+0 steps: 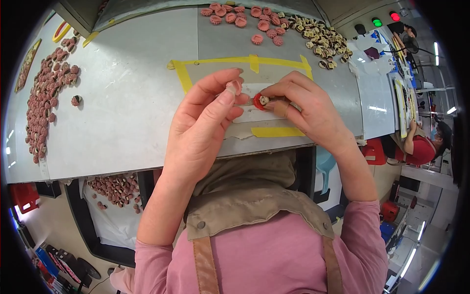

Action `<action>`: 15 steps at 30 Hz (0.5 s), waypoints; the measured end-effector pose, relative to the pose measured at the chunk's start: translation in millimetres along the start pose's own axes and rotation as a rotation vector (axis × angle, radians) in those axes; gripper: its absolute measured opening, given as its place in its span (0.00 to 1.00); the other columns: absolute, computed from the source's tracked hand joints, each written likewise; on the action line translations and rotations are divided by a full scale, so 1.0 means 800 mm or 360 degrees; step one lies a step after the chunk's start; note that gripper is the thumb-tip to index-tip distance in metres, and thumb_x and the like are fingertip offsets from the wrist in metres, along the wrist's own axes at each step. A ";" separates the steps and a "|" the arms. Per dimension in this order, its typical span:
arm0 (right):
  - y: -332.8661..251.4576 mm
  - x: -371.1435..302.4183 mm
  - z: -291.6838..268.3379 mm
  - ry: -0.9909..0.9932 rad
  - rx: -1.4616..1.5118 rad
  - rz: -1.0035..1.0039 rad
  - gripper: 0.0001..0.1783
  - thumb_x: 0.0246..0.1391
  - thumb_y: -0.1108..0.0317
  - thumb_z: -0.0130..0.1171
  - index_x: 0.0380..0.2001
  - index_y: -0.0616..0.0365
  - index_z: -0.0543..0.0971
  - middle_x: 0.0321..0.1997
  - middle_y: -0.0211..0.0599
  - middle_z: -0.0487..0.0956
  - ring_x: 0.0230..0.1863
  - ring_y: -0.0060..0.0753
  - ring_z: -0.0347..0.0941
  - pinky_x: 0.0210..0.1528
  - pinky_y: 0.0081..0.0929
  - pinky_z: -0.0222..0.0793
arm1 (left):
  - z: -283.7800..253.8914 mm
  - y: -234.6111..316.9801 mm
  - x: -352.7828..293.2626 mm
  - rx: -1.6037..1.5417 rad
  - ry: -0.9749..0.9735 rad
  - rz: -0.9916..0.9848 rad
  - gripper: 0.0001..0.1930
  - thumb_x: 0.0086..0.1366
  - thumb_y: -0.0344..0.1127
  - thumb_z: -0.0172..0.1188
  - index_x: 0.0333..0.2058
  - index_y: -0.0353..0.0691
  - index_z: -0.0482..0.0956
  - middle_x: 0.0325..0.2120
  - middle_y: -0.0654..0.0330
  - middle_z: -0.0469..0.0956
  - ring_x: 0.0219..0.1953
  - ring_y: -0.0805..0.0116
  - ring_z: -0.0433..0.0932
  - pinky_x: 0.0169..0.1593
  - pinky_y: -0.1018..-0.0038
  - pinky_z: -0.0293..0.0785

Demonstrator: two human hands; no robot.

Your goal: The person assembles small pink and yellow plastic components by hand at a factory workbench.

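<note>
Many pink pieces (40,110), seemingly finished, lie left of our left grip (203,110), which pinches a pink shell (235,87); our right grip (306,102) is narrow on a cream piece (265,100) in a red ring (256,102). Loose shells (230,18) and cream-and-dark pieces (323,40) beyond look unused.

Over twelve pink shells (257,39); one red ring (256,102); two indicator lights (376,22).

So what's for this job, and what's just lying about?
Seemingly for the job:
pink shell in the left hand
red holder at the right hand
loose pink shells
cream-and-dark pieces
pink pile at left

Seemingly just lying about:
light-blue scoop
red plastic item at right
</note>
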State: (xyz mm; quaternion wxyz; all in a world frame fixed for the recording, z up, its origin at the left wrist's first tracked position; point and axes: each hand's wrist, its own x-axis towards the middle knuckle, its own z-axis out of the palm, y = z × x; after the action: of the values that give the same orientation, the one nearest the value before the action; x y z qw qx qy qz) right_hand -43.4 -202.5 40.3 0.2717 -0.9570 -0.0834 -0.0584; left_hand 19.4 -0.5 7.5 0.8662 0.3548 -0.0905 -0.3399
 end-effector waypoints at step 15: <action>-0.016 -0.017 0.020 0.0359 0.1558 0.0419 0.10 0.57 0.72 0.57 0.42 0.60 0.76 0.42 0.28 0.77 0.38 0.15 0.71 0.40 0.20 0.69 | 0.015 -0.010 -0.002 0.0287 0.0024 0.0083 0.16 0.67 0.31 0.55 0.52 0.34 0.69 0.45 0.59 0.75 0.46 0.73 0.75 0.51 0.77 0.70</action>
State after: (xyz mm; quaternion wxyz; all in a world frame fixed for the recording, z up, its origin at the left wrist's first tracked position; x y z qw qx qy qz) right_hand -58.0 -185.0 31.3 0.6999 -0.7079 0.0499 -0.0808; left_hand 9.2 -10.0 11.0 0.8400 0.4315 -0.1235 -0.3049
